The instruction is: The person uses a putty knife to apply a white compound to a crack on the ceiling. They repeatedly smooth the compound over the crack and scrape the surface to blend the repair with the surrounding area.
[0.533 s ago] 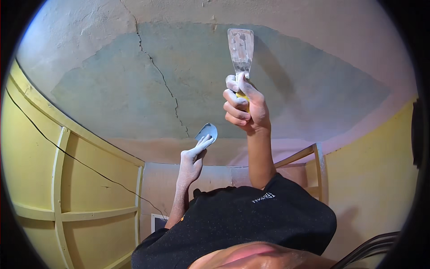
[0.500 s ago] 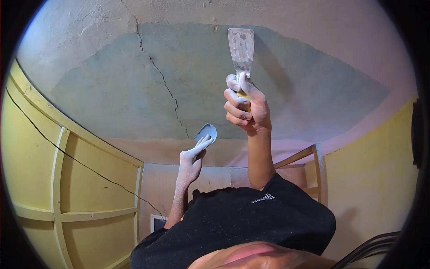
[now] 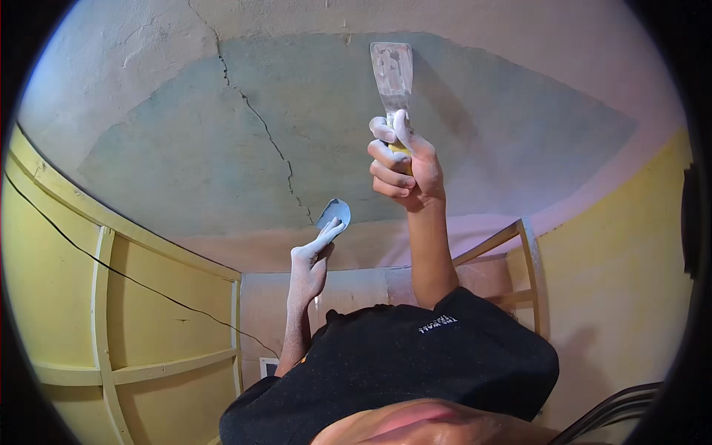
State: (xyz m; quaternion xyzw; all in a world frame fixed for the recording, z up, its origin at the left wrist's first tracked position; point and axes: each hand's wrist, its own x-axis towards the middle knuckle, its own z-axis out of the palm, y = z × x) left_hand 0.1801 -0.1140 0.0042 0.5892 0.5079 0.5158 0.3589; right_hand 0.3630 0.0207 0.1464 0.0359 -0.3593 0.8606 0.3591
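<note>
My right hand [image 3: 409, 165], dusted white at the fingers, is closed around the yellow handle of a putty knife [image 3: 393, 70]. The knife's broad blade points up the picture, smeared with whitish and grey residue. Behind it is a blue-green patch [image 3: 326, 89] of a plastered surface; whether the blade touches it I cannot tell. My left hand [image 3: 315, 259], coated in white powder, is lower and to the left. It grips a curved, light-blue, dish-like piece [image 3: 335, 213] whose exact kind I cannot make out. The fingers partly cover that piece.
A dark jagged crack [image 3: 265, 126] runs down the patch. Pale rough plaster [image 3: 126, 52] borders it. Yellow framed panels [image 3: 170, 297] with a thin black cable [image 3: 141, 274] stand left; a yellow wall [image 3: 615, 274] and wooden frame [image 3: 532, 274] stand right. Dark cables [image 3: 615, 408] show lower right.
The view has shifted slightly. Both hands appear a little farther left and up in the picture, with the putty knife and blue piece still held.
</note>
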